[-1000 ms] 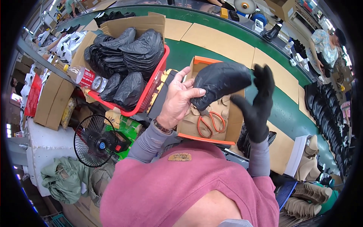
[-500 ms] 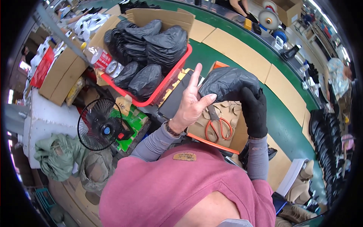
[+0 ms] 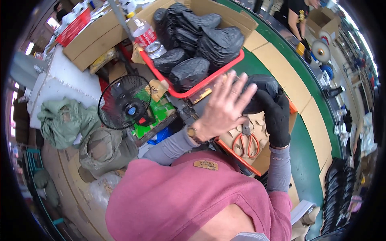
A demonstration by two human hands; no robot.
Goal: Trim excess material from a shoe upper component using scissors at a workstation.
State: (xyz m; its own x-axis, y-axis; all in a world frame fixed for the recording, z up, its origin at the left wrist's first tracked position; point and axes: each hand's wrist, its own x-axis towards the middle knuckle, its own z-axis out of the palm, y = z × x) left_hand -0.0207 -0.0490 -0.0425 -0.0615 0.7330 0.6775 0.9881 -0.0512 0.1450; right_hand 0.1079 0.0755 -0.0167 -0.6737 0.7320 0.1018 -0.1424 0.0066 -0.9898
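My right hand [image 3: 275, 114], in a black glove, grips a bundle wrapped in thin black plastic [image 3: 263, 82]; what lies inside the wrap is hidden. Bare and with its fingers spread, my left hand [image 3: 226, 107] is beside the bundle, partly in front of it. Whether the fingertips touch the plastic cannot be made out. Below the two hands is a shallow box with an orange rim [image 3: 238, 157]. Orange-handled shears [image 3: 252, 145] lie in it on brown cardboard pieces.
Beyond my left hand, a red basket [image 3: 189, 93] holds several black plastic-wrapped bundles and a clear bottle [image 3: 141, 31]. A black fan [image 3: 125, 102] stands at left. Cardboard sheets [image 3: 291, 76] cover part of the green bench. Another person [image 3: 295, 18] works at the far side.
The view has swung left, so the basket and fan sit farther right. My left hand has turned from upright to back-up, fingers spreading. My right hand keeps its grip on the bundle.
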